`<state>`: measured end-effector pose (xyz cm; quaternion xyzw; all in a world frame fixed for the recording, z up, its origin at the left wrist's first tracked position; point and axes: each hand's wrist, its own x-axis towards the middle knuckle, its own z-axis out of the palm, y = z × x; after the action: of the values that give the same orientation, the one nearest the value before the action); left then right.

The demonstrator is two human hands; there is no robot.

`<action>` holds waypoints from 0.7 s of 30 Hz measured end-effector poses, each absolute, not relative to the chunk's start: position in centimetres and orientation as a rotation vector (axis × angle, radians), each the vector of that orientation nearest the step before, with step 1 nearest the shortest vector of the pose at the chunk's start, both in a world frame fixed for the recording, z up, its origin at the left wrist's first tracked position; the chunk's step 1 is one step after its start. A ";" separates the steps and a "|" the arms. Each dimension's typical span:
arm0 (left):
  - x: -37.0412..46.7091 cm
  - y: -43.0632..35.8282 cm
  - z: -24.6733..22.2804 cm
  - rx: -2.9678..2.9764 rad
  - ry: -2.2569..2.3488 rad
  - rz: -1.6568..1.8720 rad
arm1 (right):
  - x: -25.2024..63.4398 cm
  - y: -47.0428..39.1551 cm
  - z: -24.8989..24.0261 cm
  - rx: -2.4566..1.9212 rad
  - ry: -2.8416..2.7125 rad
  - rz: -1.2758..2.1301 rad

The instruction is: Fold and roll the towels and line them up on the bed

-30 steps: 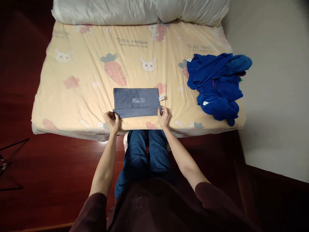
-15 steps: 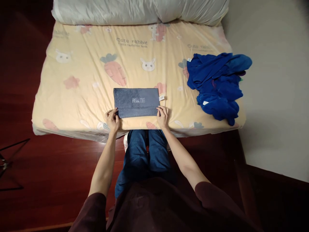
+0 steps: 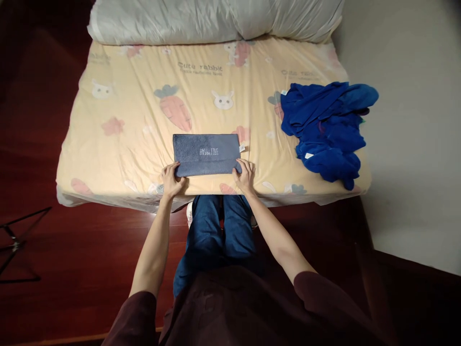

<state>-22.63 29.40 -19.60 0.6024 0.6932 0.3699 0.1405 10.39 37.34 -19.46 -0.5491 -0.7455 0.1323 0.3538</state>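
A folded grey-blue towel (image 3: 205, 153) lies flat on the bed near its front edge, its white "HAPPY LIFE" lettering upside down and a small white tag at its right side. My left hand (image 3: 172, 180) is at the towel's near left corner, fingers on its edge and thumb apart, pointing right. At the near right corner, my right hand (image 3: 245, 176) touches the towel with fingertips on top and thumb at the near edge. Both hands have their fingers spread.
A heap of blue cloths (image 3: 324, 129) lies on the bed's right side. A rolled pale quilt (image 3: 209, 21) spans the far end of the patterned sheet (image 3: 133, 110). The wall (image 3: 406, 134) stands right; black stand legs (image 3: 15, 246) are at lower left.
Both hands have shifted from pinching the towel's near side to resting at its corners with thumbs spread away. The whole view has moved slightly, while the towel stays folded.
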 end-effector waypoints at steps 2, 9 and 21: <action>-22.7 29.5 -19.6 1.715 1.983 1.098 | 10.5 37.1 -19.1 -1.428 -1.981 0.344; -22.9 29.4 -19.4 1.600 1.966 1.172 | 10.4 36.8 -18.9 -1.422 -2.080 0.388; -23.1 29.3 -19.8 1.541 1.874 1.312 | 10.6 37.8 -20.2 -1.314 -1.768 0.496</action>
<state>-23.08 29.31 -19.77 0.5485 0.6670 0.4669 0.1904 10.62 37.78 -20.18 -0.5260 -0.7079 0.1985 0.4275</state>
